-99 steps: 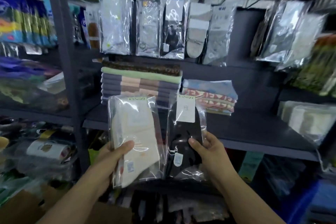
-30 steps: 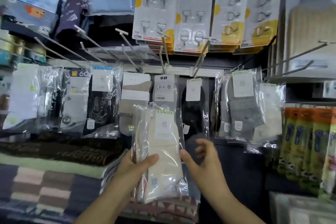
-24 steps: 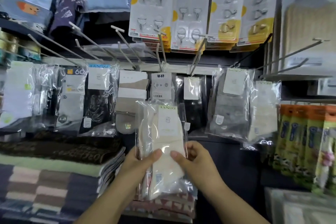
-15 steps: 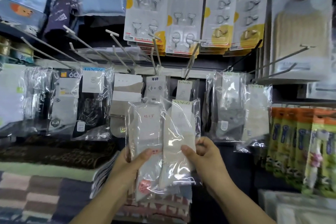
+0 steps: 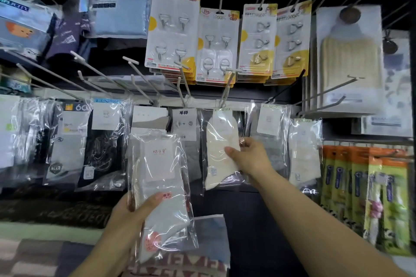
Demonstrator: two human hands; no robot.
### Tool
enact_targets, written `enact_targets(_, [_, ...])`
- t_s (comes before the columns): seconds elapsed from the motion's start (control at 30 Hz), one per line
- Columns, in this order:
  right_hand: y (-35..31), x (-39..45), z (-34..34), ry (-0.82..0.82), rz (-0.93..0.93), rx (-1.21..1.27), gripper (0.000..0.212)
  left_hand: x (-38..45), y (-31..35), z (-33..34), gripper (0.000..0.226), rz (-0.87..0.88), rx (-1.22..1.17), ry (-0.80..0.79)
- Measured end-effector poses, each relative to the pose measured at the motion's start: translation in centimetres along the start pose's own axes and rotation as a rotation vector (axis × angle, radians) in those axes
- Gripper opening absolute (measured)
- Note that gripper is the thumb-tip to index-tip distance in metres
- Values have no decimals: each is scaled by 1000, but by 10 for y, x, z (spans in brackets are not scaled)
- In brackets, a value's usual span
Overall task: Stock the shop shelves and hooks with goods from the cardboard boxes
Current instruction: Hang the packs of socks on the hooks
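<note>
- Right hand (image 5: pixel 251 159) is pinching the cream sock pack (image 5: pixel 221 150) by its right edge, thumb on the front and fingers tucked behind. The top of the pack sits up at the white peg hook (image 5: pixel 227 87), middle of the lower row.
- Honestly can't tell if the header hole is actually over the peg tip or just pressed against it. That spot is small and washed out by plastic glare. If it's not threaded and the hand lets go, the pack probably drops down behind the folded towels (image 5: pixel 180 263).
- A sideways tug on that edge could also swing the pack into the grey sock pack (image 5: pixel 270 132) just to its right, and maybe knock that one loose.
- Left hand (image 5: pixel 132 211) is gripping the pale sock pack (image 5: pixel 162 186) near and lower left, thumb across the front, fingers hidden behind. The bag is slick and crinkly and held low down, so it could slide or flop forward.
- The label on that pack has red characters, but I can't read them.
- Further out: the adhesive hook cards (image 5: pixel 216 42) hang above, and more bagged socks run off the left side, blurry.
- No cardboard boxes in view at all, so no idea how much stock is left.
</note>
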State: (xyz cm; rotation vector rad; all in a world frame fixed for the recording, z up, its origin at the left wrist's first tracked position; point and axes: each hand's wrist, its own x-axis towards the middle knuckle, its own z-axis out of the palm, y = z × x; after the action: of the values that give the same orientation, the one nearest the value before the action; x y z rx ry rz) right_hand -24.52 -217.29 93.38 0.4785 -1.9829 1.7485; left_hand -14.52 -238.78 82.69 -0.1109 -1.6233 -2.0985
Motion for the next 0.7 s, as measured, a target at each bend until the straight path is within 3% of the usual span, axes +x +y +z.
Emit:
enact_targets(0.1, [5, 6, 4, -26, 4, -2, 17, 1, 0, -5, 101, 4, 23, 2])
enact_targets(0.17, [9, 6, 6, -49, 31, -29, 15, 2, -1, -7, 106, 7, 26, -4])
enact_targets(0.33, [20, -4, 4, -74, 99, 16, 29, 3, -5, -10, 93, -4, 9, -33])
enact_targets(0.43, [33, -22, 8, -39, 99, -55, 54, 2, -8, -10, 80, -4, 6, -34])
enact_targets(0.5, [46, -45, 13, 137, -14, -250, 68, 0, -10, -7, 72, -11, 4, -32])
enact_targets(0.57, [52, -74, 19, 296, -231, -404, 62, 0, -12, -4, 69, -18, 3, -24])
enact_targets(0.6, [55, -84, 23, 299, -309, -435, 55, 0, -13, -3, 65, -19, 4, -22])
enact_targets(0.7, [54, -97, 33, -10, -248, -326, 37, -1, -13, 5, 44, -23, -17, -40])
